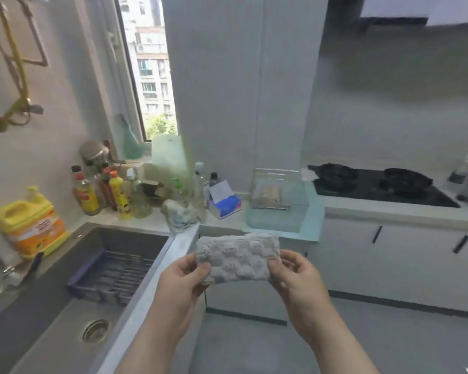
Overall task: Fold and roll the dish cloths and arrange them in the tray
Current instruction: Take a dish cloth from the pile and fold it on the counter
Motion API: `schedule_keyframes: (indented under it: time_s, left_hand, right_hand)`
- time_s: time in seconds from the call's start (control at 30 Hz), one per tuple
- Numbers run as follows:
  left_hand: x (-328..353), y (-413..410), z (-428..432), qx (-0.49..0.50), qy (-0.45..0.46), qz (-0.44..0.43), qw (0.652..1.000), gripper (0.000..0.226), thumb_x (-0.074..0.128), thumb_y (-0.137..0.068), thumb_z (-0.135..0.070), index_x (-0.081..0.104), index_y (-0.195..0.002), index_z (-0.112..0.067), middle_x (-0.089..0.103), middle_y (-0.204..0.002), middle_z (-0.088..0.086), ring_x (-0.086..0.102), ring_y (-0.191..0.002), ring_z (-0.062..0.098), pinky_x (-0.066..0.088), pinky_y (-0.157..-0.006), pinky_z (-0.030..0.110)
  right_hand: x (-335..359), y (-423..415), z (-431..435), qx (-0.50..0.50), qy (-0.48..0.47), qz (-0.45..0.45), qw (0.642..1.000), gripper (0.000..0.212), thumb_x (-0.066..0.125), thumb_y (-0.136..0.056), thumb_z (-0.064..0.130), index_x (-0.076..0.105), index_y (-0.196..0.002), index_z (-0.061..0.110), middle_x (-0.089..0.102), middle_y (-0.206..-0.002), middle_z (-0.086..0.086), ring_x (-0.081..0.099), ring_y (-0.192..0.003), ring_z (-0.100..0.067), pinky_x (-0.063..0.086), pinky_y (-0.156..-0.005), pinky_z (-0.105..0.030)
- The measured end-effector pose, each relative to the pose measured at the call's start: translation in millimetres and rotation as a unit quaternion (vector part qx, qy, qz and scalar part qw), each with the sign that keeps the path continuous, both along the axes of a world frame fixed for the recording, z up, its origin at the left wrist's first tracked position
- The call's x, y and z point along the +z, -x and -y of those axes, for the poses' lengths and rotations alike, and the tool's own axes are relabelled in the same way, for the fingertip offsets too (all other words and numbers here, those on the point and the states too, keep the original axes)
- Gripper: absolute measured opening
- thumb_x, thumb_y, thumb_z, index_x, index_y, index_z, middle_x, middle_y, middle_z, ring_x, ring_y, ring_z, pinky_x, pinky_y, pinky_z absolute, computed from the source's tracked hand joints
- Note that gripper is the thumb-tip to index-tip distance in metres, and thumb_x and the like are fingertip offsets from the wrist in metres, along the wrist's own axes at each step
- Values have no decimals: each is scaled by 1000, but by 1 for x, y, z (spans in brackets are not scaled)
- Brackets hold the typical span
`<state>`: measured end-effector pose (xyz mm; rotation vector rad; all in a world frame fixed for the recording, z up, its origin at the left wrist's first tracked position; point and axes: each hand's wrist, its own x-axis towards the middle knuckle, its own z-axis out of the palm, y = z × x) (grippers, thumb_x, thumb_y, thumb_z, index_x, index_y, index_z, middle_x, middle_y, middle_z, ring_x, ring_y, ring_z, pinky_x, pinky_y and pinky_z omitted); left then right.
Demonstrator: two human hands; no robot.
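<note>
Head view: I hold one grey-white dish cloth [237,256] in the air in front of the corner of the counter [157,225], not touching it. The cloth is folded into a thick oblong pad, its long side running left to right and rising slightly toward the right. My left grip [185,276] is clamped on the left end, thumb on the near face and fingers curled behind. My right grip [295,276] is clamped on the right end in the same manner. A second cloth [179,215], pale with bluish marks, lies crumpled on the counter just beyond the held one, at the far right corner of the sink [52,306]. Further right on the counter stands the clear tray [278,209] with a wire frame, set on a pale teal mat [315,211]. Pale beige items lie inside it, too blurred for me to identify. Between the crumpled cloth and the tray sits a blue tissue box [224,205]. The grey sink is to my left, with a dark dish rack [114,273] set inside it. A yellow detergent jug [30,222] stands at its far left edge. A cluster of bottles [100,193] stands behind the sink, below the window [152,76], and a pale green cutting board [169,157] stands upright beside them. A black hob [376,184] occupies the counter right of the tray.
</note>
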<state>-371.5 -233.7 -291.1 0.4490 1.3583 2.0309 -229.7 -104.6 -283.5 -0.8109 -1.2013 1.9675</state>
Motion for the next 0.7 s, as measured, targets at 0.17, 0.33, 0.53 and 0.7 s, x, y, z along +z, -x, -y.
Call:
schedule_keyframes:
  time_s: [0.17,0.33,0.53,0.7]
  left_hand:
    - [20,0,-90,-53,11,-29,998,23,55,-85,10,72,-88,-6,75,-84,9,71,-73,16,54,-61,21]
    - [29,23,-162,-82,22,-50,995,22,58,-86,8,72,-86,-9,74,-82,5,68,-73,14,50,-72,27]
    - [17,96,-252,-104,12,-52,993,19,58,-86,8,65,-97,-6,73,-80,3,67,-75,17,51,-71,30]
    - [13,168,-322,-95,10,-35,995,19,56,-87,10,61,-100,-4,74,-86,8,69,-79,20,53,-76,34]
  right_hand:
    - [14,-17,-76,-46,-14,1,999,26,58,-82,-17,59,-98,4,67,-79,-9,62,-69,-17,52,-65,-20]
    - [15,2,-142,-108,-11,3,994,24,59,-84,-11,58,-94,11,60,-77,-7,57,-65,-17,53,-59,-22]
    - [11,85,-224,-111,-19,-18,993,22,48,-93,-5,62,-106,5,69,-94,-13,66,-87,-23,55,-87,-42]
    - [9,158,-296,-93,14,-16,995,18,48,-96,2,61,-108,4,72,-104,-15,70,-96,-24,56,-88,-38]
